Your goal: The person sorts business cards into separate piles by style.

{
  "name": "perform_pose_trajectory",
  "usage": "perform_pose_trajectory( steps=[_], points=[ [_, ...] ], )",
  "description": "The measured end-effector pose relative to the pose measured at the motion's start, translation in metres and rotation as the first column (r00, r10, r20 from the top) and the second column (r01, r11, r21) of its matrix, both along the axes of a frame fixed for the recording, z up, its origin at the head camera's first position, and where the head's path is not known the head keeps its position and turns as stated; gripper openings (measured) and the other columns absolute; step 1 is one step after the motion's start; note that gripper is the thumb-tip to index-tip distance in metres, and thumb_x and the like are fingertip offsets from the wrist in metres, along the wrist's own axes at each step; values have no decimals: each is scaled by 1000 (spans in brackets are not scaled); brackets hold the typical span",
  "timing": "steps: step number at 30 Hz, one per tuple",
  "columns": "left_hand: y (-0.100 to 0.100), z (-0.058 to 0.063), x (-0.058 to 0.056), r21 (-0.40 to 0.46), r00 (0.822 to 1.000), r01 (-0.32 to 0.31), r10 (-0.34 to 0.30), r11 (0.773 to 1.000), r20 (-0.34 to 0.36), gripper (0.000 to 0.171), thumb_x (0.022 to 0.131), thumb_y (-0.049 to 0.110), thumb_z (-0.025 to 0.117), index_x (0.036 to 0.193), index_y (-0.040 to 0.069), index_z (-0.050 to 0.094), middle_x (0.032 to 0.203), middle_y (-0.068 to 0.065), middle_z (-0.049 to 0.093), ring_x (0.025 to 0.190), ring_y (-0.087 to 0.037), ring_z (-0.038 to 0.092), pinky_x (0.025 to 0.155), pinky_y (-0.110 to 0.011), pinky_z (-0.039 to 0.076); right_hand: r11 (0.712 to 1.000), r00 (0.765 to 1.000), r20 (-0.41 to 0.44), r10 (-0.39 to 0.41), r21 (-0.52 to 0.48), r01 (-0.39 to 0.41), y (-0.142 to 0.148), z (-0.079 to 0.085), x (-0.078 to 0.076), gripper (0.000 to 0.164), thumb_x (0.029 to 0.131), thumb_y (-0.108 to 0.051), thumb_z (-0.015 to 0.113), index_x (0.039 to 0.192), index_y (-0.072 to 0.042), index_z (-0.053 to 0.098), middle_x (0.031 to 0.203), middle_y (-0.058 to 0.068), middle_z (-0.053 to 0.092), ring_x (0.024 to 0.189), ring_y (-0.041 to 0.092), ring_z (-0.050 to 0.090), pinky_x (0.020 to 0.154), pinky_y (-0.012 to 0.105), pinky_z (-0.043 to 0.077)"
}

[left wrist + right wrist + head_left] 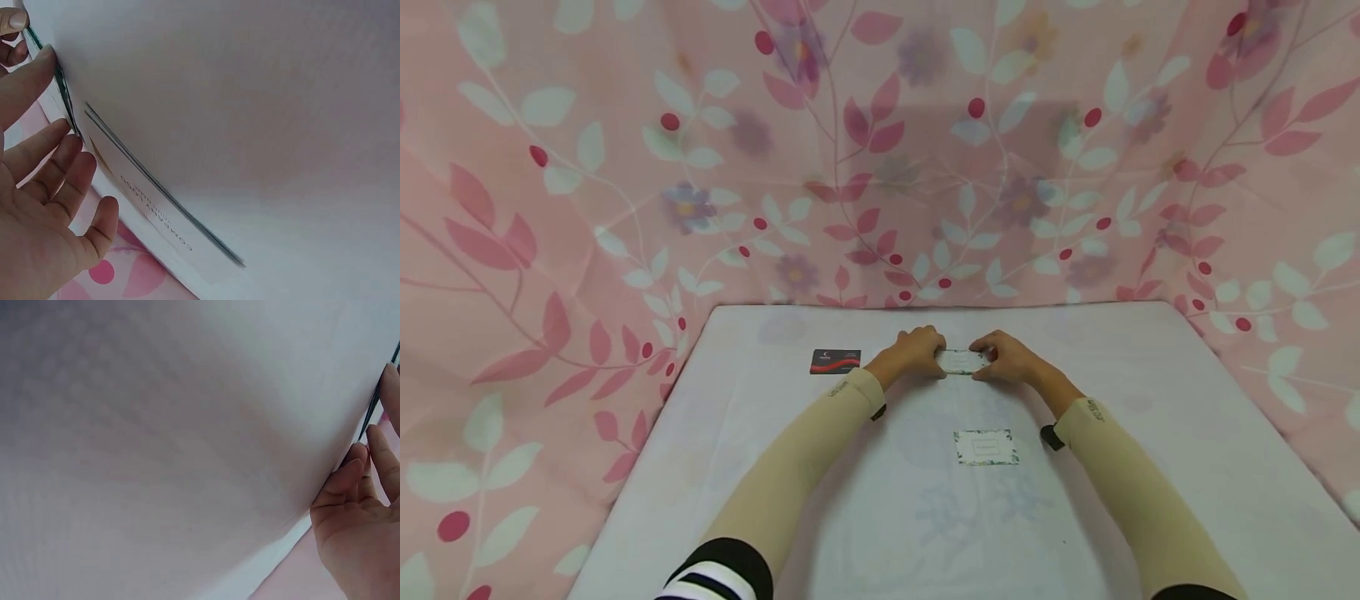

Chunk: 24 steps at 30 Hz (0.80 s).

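A white card with a leafy border [961,361] lies near the table's far edge, between the two hands. My left hand [919,352] pinches its left end, thumb at the near corner and fingers at the far one. At the opposite end my right hand [1003,358] grips it the same way. Both wrist views catch only its thin dark green edge [64,94] between thumb and fingers. Left of the left hand lies a black card with a red wave [835,361]. Nearer the body, a second white leafy-bordered card [986,447] rests flat.
A white cloth covers the table [715,483]. Right behind its far edge hangs a pink floral curtain [880,167], which also runs along the left and right sides.
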<state>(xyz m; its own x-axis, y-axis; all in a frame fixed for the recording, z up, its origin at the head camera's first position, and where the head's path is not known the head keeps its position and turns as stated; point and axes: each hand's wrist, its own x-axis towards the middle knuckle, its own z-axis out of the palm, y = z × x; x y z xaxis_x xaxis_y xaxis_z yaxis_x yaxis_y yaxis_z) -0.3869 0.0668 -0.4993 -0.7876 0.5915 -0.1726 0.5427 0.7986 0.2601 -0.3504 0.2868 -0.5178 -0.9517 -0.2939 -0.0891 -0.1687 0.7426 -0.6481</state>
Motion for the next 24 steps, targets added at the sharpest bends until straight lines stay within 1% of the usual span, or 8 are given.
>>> perform_pose_trajectory(
  steps=[4, 9, 11, 16, 19, 20, 24],
  points=[
    [-2, 1, 0, 13, 1000, 7, -7, 1000, 6, 50, 80, 41, 81, 123, 17, 68, 118, 0, 59, 108, -18, 56, 98, -47, 38, 1000, 999, 54, -1, -26, 3, 3, 1, -2, 61, 74, -19, 87, 128, -3, 63, 121, 16, 55, 97, 25, 49, 84, 35, 41],
    [-4, 2, 1, 31, 1000, -1, 1, 1000, 5, 50, 80, 39, 81, 123, 16, 68, 118, -1, 60, 110, -19, 56, 101, -51, 36, 996, 992, 125, -22, -80, 32, 2, 5, -3, 61, 76, -16, 86, 130, -4, 61, 127, 17, 55, 103, 27, 49, 89, 38, 40],
    [-5, 1, 1, 39, 1000, -2, 2, 999, 7, 50, 81, 38, 81, 123, 16, 68, 117, -1, 60, 110, -19, 56, 102, -52, 36, 995, 991, 133, -30, -89, 42, 2, 4, -4, 60, 75, -15, 86, 129, -4, 62, 126, 16, 55, 103, 28, 49, 89, 38, 40],
    [-5, -2, 2, 46, 1000, -3, 3, 999, 9, 48, 81, 38, 81, 122, 16, 68, 116, 0, 61, 107, -19, 56, 101, -51, 37, 996, 991, 129, -36, -71, 46, 3, -1, -4, 58, 76, -17, 86, 128, -6, 63, 127, 15, 54, 103, 27, 50, 88, 36, 41],
    [-5, -2, 2, 49, 1000, -1, 0, 999, 3, 47, 81, 38, 81, 120, 15, 69, 115, -1, 61, 106, -20, 57, 100, -51, 37, 996, 992, 124, -37, -70, 46, 3, -1, -2, 58, 77, -17, 85, 128, -5, 62, 125, 16, 54, 102, 27, 48, 88, 38, 40],
    [-5, -2, 3, 51, 1000, -1, 1, 999, 2, 47, 81, 38, 81, 120, 15, 69, 115, -1, 61, 105, -20, 57, 100, -51, 37, 996, 992, 123, -43, -68, 52, 2, -1, -2, 57, 76, -17, 85, 128, -6, 62, 123, 14, 54, 101, 26, 48, 88, 37, 40],
    [-5, -1, 3, 52, 1000, -7, 7, 999, -2, 46, 80, 39, 81, 118, 15, 69, 114, -1, 62, 105, -20, 56, 101, -52, 36, 997, 994, 108, -34, -59, 40, 2, 1, -1, 57, 78, -16, 84, 128, -4, 62, 122, 16, 54, 100, 26, 47, 87, 37, 39]
  ],
)
